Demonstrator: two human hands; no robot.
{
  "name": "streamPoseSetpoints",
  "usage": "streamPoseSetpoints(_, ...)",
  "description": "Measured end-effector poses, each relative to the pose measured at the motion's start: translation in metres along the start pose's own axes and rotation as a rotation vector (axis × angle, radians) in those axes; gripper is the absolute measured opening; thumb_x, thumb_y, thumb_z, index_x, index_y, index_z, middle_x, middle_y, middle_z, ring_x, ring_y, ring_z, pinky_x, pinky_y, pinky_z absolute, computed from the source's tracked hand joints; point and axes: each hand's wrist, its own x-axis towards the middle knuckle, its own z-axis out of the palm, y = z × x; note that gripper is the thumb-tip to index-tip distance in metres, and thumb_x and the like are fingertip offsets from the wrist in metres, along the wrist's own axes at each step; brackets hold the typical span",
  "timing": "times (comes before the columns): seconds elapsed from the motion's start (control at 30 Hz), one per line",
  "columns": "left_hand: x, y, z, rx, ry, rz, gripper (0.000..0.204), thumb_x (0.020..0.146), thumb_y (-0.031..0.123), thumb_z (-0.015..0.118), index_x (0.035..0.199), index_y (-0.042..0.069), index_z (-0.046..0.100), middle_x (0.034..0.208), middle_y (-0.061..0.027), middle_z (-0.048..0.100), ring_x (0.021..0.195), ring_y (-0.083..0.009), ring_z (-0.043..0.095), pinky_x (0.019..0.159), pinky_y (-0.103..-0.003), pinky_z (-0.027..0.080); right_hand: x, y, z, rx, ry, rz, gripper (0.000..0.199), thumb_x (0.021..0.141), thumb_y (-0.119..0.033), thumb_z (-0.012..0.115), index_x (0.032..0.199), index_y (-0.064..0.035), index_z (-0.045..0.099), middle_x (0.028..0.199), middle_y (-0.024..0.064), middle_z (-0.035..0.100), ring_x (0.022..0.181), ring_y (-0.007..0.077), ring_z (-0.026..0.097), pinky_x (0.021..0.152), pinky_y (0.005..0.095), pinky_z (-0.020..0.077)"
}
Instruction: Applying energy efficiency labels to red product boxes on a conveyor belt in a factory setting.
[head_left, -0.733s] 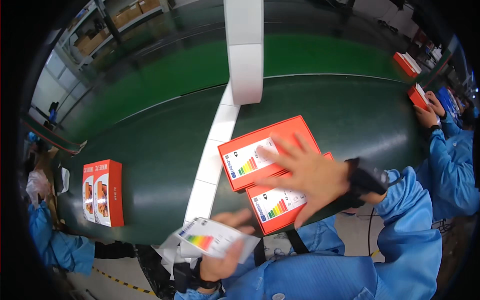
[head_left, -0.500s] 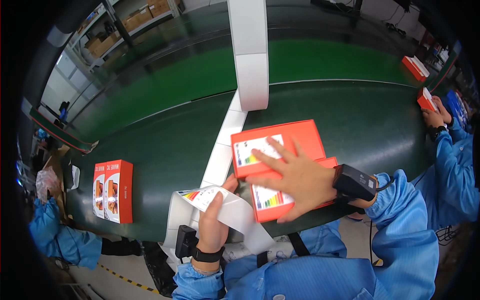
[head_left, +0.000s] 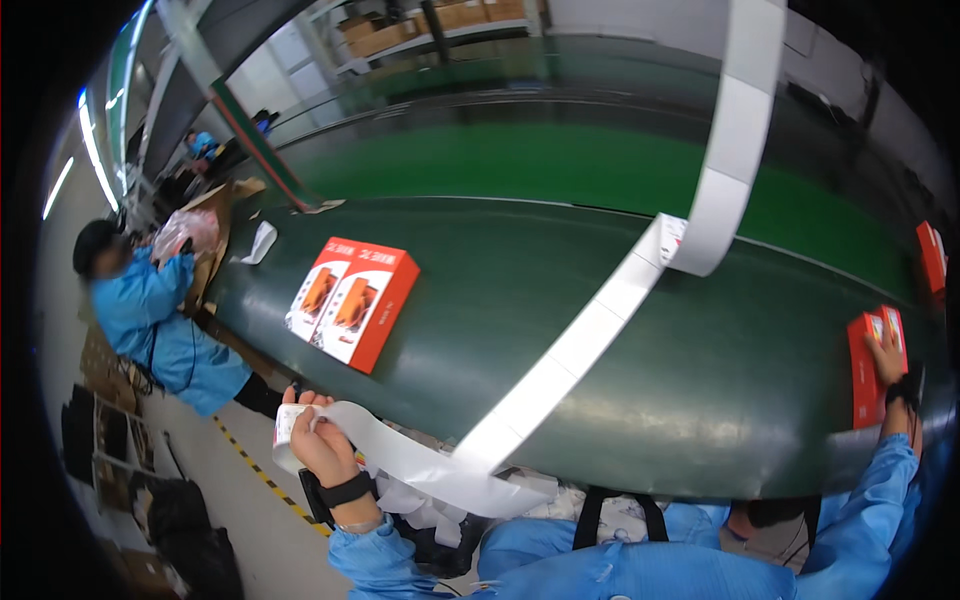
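Observation:
My left hand [head_left: 325, 445] is closed on a white label strip [head_left: 385, 440], beyond the near edge of the table; printed labels show by its fingers. From there the strip hangs in a loop, and another length [head_left: 565, 365] runs diagonally across the green table. Far to the right, my right hand [head_left: 885, 360] lies over a pair of red boxes [head_left: 864, 375] with its fingers stretched out. The undersides of these boxes and part of that hand's grip are hidden.
Two red-and-white printed boxes [head_left: 352, 300] sit side by side on the left of the green table [head_left: 700, 400]. A wide white strip [head_left: 738, 130] hangs down at the back. A co-worker in blue [head_left: 150, 300] stands at the left; another red box [head_left: 932, 260] is at the right rim.
My right hand has moved far right, and the pair of red boxes has gone with it. My left hand has shifted left with the label strip, stretching it out. The view has turned left.

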Motion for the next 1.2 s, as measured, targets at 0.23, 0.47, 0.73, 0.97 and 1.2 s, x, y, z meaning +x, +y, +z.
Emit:
streamPoseSetpoints(0.23, 0.064, 0.009, -0.003, 0.122, 0.028, -0.334, 0.028, 0.083, 0.024, 0.055, 0.108, 0.011, 0.049, 0.092, -0.0066, 0.055, 0.073, -0.0172, 0.052, 0.061, -0.029, 0.041, -0.099, -0.279, -0.070, 0.516, 0.263, -0.675, 0.017, 0.078, -0.011, 0.062, 0.088, 0.0030, 0.061, 0.083, 0.0145, 0.062, 0.078, 0.0260, 0.060, 0.071, 0.0334, 0.0466)
streamPoseSetpoints(0.47, 0.112, -0.054, 0.000, -0.092, -0.006, -0.200, 0.023, 0.090, 0.021, 0.051, 0.102, 0.001, 0.051, 0.100, -0.0091, 0.058, 0.088, -0.0207, 0.058, 0.081, -0.032, 0.048, -0.178, -0.608, -0.056, 0.748, -0.288, -1.512, 0.055, 0.086, -0.041, 0.050, 0.116, 0.0050, 0.050, 0.113, 0.0226, 0.054, 0.107, 0.0345, 0.051, 0.093, 0.0388, 0.0395)
streamPoseSetpoints(0.73, 0.104, -0.073, 0.024, 0.016, 0.024, -0.067, 0.023, 0.092, 0.008, 0.044, 0.111, -0.005, 0.044, 0.112, -0.0152, 0.054, 0.100, -0.0226, 0.056, 0.086, -0.035, 0.046, -0.195, -0.826, -0.008, 0.613, -0.547, -1.136, 0.069, 0.082, -0.048, 0.049, 0.125, 0.0051, 0.041, 0.120, 0.0247, 0.051, 0.112, 0.0341, 0.049, 0.095, 0.0392, 0.0384)
streamPoseSetpoints(0.97, 0.097, -0.070, 0.040, 0.189, 0.157, -0.120, 0.033, 0.090, 0.004, 0.045, 0.119, -0.009, 0.041, 0.112, -0.0154, 0.054, 0.095, -0.0197, 0.056, 0.082, -0.030, 0.045, -0.214, -0.867, 0.024, 0.461, -0.570, -1.158, 0.059, 0.083, -0.043, 0.050, 0.115, 0.0065, 0.046, 0.111, 0.0256, 0.056, 0.103, 0.0353, 0.056, 0.087, 0.0414, 0.0434)
streamPoseSetpoints(1.2, 0.087, -0.064, 0.044, 0.143, 0.157, -0.065, 0.033, 0.090, 0.005, 0.046, 0.119, -0.009, 0.042, 0.113, -0.0138, 0.054, 0.097, -0.0189, 0.055, 0.083, -0.030, 0.043, -0.217, -0.831, 0.021, 0.634, -0.544, -1.193, 0.047, 0.083, -0.032, 0.055, 0.110, 0.0056, 0.046, 0.103, 0.0243, 0.059, 0.097, 0.0373, 0.057, 0.083, 0.0420, 0.0449)
